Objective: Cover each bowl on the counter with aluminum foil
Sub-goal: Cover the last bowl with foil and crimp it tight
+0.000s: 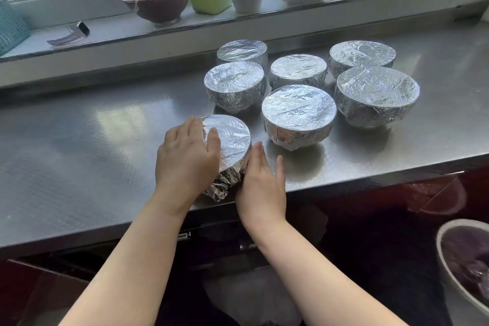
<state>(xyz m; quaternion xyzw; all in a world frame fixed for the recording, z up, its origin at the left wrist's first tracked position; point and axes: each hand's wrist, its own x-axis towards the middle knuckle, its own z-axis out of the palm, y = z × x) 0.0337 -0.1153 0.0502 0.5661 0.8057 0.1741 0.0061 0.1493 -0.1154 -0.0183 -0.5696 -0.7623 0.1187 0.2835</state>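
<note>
The bowl being wrapped (232,137) sits just left of centre in the frame, near the counter's (79,153) front edge, directly between the two hands, with no long axis to speak of since its foil top is round. The left hand (185,159) lies over the bowl's left rim, fingers straight and together, thumb flat on the foil top. The right hand (260,180) presses the lower right side, fingers straight and close, thumb spread away. Loose crumpled foil (221,185) hangs below between the wrists; tucking it looks like the remaining step. Six finished wrapped bowls (299,114) stand to the upper right.
</note>
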